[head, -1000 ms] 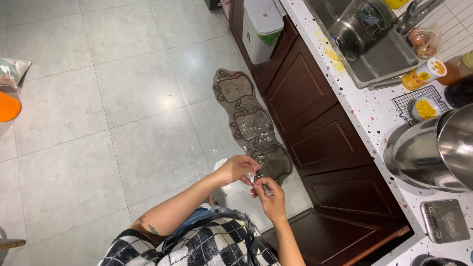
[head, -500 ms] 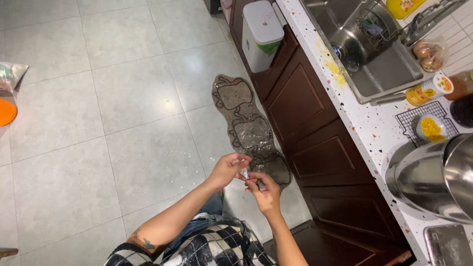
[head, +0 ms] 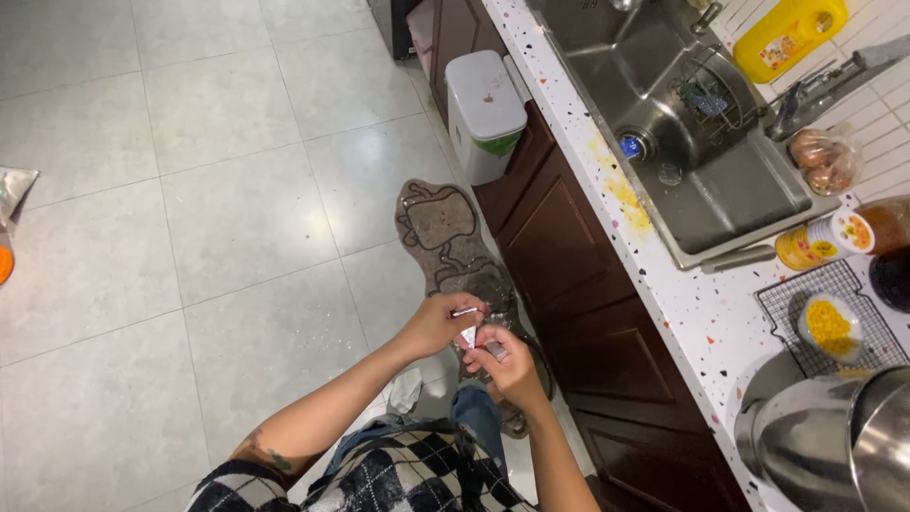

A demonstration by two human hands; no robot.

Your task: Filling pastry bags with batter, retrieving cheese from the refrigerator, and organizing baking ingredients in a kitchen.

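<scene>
My left hand (head: 438,324) and my right hand (head: 507,365) meet in front of my body, above the floor mat (head: 445,228). Between their fingertips they pinch a small white and silvery packet (head: 471,337). The left fingers grip its upper edge and the right fingers hold its lower end. Both forearms reach out from a black and white checked shirt (head: 408,479). What the packet holds is too small to tell.
Dark brown cabinets (head: 578,275) run along my right under a speckled countertop (head: 701,322) with a steel sink (head: 692,123). A white lidded bin (head: 485,114) stands by the cabinets. Steel bowls (head: 834,436), a wire rack with a bowl of corn (head: 831,322) and jars sit on the counter.
The view has swung toward the sink and bin. Both hands stay together on the small packet, with the fingers shifted slightly along it.
</scene>
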